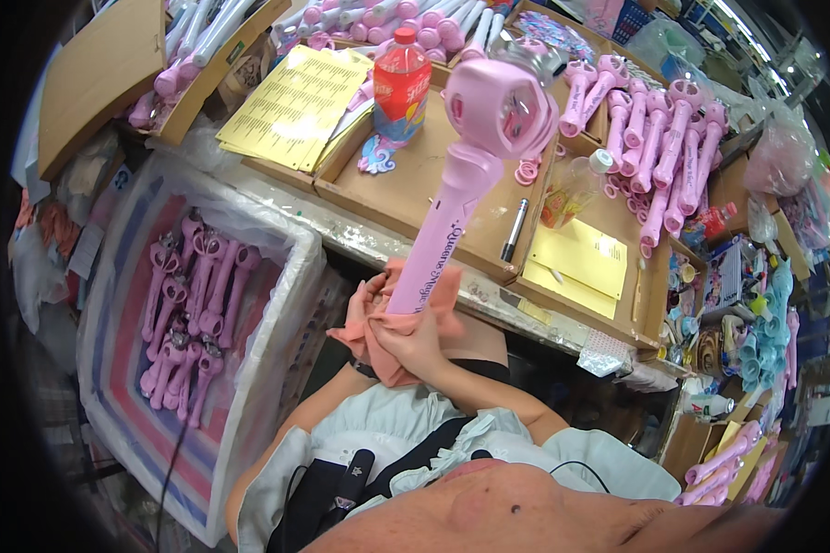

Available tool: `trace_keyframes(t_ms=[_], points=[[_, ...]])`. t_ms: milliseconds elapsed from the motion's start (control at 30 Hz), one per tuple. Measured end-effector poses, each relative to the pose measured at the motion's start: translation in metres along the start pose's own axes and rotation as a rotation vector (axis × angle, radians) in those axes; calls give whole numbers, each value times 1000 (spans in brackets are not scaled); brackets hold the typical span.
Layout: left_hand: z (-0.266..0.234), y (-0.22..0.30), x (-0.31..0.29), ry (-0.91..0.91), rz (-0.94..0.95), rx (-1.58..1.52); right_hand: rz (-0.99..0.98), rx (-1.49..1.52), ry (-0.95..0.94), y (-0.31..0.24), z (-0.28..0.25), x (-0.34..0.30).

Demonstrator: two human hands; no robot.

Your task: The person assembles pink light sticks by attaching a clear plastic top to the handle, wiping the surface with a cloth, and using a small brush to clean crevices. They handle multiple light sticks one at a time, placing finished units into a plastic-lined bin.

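A pink toy wand with a round, clear-windowed head stands tilted in front of me, its head up and away to the right. Its lower end sits in a salmon-coloured cloth. My right hand is closed round that end, thumb lying along the wand with the cloth bunched beneath. On the other side, my left hand grips the cloth against the wand, its fingers curled and partly covered by the fabric. The tip of the handle is hidden in the cloth.
At left stands a plastic-lined crate holding several pink wands. The bench carries cardboard trays, yellow sheets, a red-capped drink bottle, a marker and a clear bottle. More wands lie at right.
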State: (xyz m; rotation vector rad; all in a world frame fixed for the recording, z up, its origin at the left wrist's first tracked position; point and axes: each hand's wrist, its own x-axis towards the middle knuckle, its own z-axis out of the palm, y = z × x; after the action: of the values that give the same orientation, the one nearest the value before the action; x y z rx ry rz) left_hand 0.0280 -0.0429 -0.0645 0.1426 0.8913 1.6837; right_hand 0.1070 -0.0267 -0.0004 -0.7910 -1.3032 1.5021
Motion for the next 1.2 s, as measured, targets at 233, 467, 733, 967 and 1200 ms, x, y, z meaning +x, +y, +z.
trace_keyframes(t_ms=[233, 467, 733, 967, 1200], points=[[18, 36, 21, -415, 346, 308, 223, -126, -161, 15, -44, -12], [48, 77, 30, -310, 222, 125, 102, -706, -308, 6, -37, -13], [39, 85, 36, -551, 96, -329, 707, 1314, -667, 36, -53, -40], [37, 91, 42, -267, 203, -113, 505, 383, -457, 29, -62, -42], [42, 90, 38, -160, 324, 22, 742, 698, -316, 41, -57, -46]])
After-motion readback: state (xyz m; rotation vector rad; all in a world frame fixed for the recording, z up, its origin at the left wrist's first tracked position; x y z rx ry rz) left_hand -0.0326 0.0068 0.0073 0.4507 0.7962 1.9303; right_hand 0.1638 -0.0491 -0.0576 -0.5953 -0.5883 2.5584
